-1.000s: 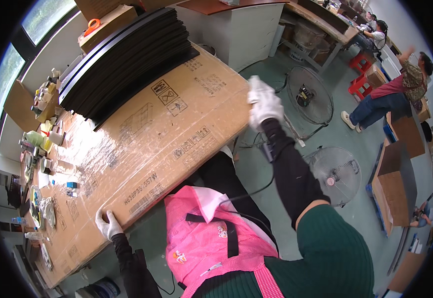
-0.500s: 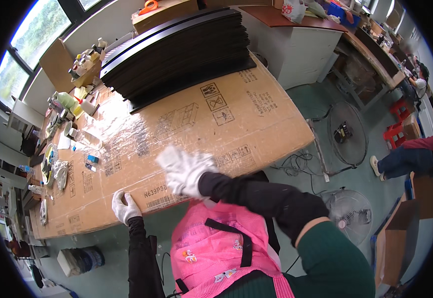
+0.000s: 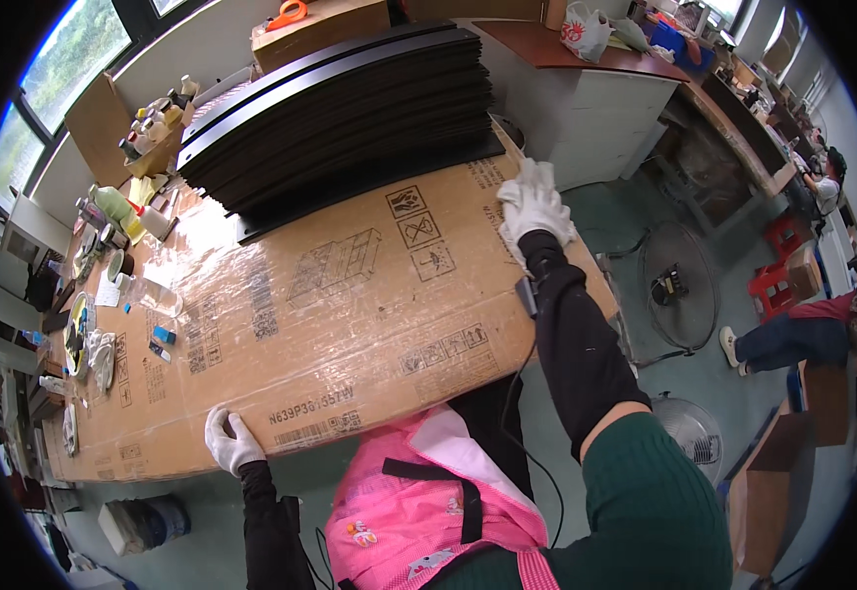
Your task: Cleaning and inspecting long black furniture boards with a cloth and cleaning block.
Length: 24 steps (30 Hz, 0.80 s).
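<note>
A large brown cardboard sheet (image 3: 350, 285) with printed marks lies over the worktable, its surface shiny in places. My right hand (image 3: 536, 208), in a white glove, lies with outstretched fingers near the sheet's far right edge. Whether a cloth is under its palm I cannot tell. At the front edge rests my left hand (image 3: 234, 440), also white-gloved, thumb and fingers apart with nothing seen between them. Beyond the bare cardboard stands a tall stack of black panels (image 3: 350, 118), close to the right hand's left side.
Bottles (image 3: 118, 211), a clear cup (image 3: 158, 297) and a small blue box (image 3: 165, 335) sit at the left. A fan (image 3: 679, 285) stands on the floor at the right, near a dark cable (image 3: 546, 472). Another person (image 3: 812, 329) is at far right.
My right hand has swept from the front middle of the cardboard to its far right edge, arm now extended. My left hand stays at the front edge. The view has shifted slightly.
</note>
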Motion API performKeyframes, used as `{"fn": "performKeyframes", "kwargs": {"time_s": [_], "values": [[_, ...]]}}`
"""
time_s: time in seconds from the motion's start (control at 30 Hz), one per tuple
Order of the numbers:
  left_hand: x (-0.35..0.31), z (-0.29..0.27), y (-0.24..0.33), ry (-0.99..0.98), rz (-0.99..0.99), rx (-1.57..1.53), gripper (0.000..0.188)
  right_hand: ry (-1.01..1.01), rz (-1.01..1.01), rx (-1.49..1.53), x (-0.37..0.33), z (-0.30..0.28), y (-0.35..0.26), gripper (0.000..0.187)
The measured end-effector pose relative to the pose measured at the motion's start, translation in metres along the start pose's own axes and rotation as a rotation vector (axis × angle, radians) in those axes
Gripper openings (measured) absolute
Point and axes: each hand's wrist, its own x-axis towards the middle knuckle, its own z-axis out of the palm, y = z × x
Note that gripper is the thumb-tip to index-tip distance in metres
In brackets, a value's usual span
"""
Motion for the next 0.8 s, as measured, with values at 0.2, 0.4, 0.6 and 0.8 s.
{"fn": "performKeyframes", "kwargs": {"time_s": [0.2, 0.4, 0.6, 0.8], "values": [[0.002, 0.001, 0.014, -0.011, 0.001, 0.006, 0.017, -0.037, 0.11, 0.0, -0.069, -0.012, 0.101, 0.053], [0.002, -0.001, 0.01, 0.017, 0.061, 0.016, 0.019, 0.12, 0.016, 0.224, -0.178, -0.014, 0.16, 0.048], [0.006, -0.003, -0.017, -0.074, 0.031, 0.061, 0.027, -0.112, 0.703, 1.884, -0.274, -0.064, 0.232, 0.04], [-0.008, 0.03, 0.03, 0.004, 0.155, -0.237, 0.027, -0.488, 0.59, 2.397, -0.407, -0.04, 0.356, 0.036]]}}
